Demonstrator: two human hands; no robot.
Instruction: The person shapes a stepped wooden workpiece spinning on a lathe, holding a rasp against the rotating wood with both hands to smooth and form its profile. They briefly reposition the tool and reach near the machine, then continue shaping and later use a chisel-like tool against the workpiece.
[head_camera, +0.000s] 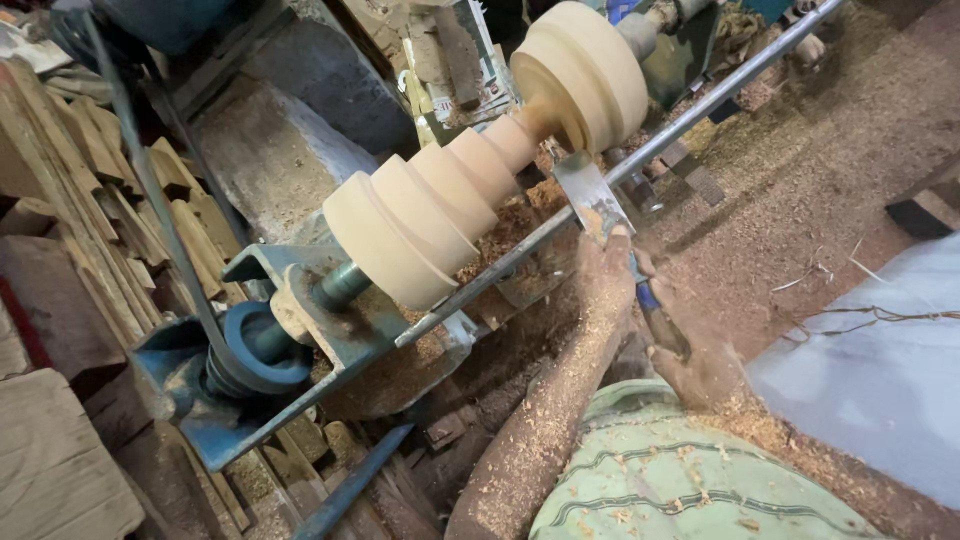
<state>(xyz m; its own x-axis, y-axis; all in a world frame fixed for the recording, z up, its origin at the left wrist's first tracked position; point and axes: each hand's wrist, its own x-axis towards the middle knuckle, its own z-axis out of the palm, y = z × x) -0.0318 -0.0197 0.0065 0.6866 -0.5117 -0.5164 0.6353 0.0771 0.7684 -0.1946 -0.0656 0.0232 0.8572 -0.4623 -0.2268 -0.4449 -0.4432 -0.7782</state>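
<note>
A pale turned wooden piece (470, 180) with stepped rings is mounted on a lathe, between a wide disc end at upper right and a wide end at lower left. A flat metal chisel (588, 198) rests across the long steel tool-rest bar (690, 115), its blade tip at the narrow waist of the wood. My left hand (605, 265), coated in sawdust, grips the chisel blade just behind the bar. Lower down, my right hand (690, 355) is closed around the chisel's dark handle.
The blue lathe frame with a pulley and belt (250, 345) sits at lower left. Stacked wooden offcuts (90, 200) lie at left. Sawdust covers the floor (830, 170) at right. A pale grey sheet (880, 370) lies at lower right, my green garment (660, 480) below.
</note>
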